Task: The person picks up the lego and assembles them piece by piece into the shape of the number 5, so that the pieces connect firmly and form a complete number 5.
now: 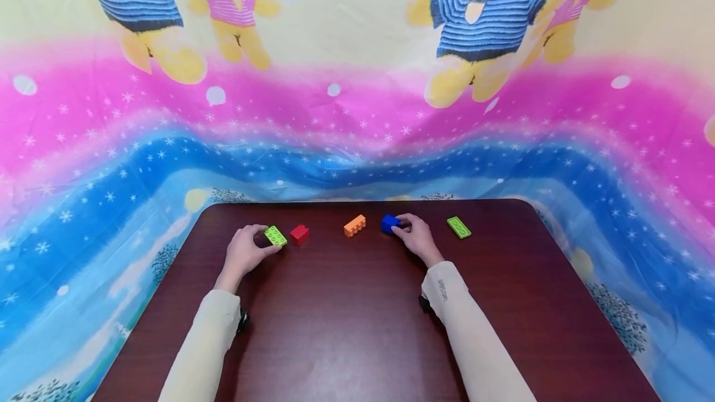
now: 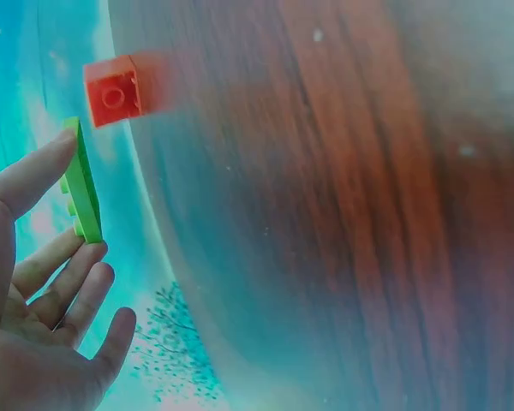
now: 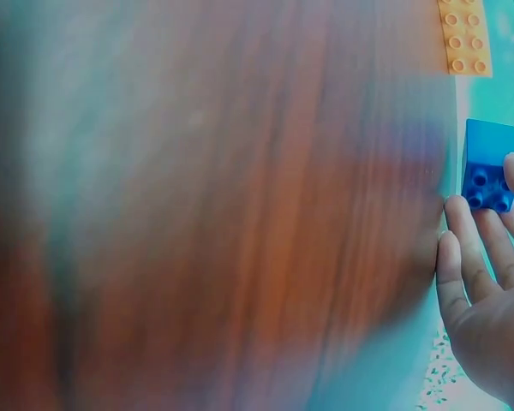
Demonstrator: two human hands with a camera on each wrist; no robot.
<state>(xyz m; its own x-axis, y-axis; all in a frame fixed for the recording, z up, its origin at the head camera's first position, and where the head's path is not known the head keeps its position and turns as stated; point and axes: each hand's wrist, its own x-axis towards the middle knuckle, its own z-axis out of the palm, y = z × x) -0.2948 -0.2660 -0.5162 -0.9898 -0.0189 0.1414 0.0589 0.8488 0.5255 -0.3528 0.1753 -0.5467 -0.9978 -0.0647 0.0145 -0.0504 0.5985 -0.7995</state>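
Left hand (image 1: 246, 248) pinching green plate (image 1: 275, 236), studs facing head camera, long axis slanting far-left to near-right, right hand (image 1: 416, 237) gripping blue brick (image 1: 388, 223), studs handward

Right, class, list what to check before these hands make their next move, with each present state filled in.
1. Left hand pinches the green studded plate: ok.
2. Right hand pinches the blue brick: ok.
3. Red brick apart from held plate: ok, but close.
4. Orange brick studs up: not ok, they face sideways.
5. Second green plate untouched: ok.
6. Held pieces off the table: cannot tell.
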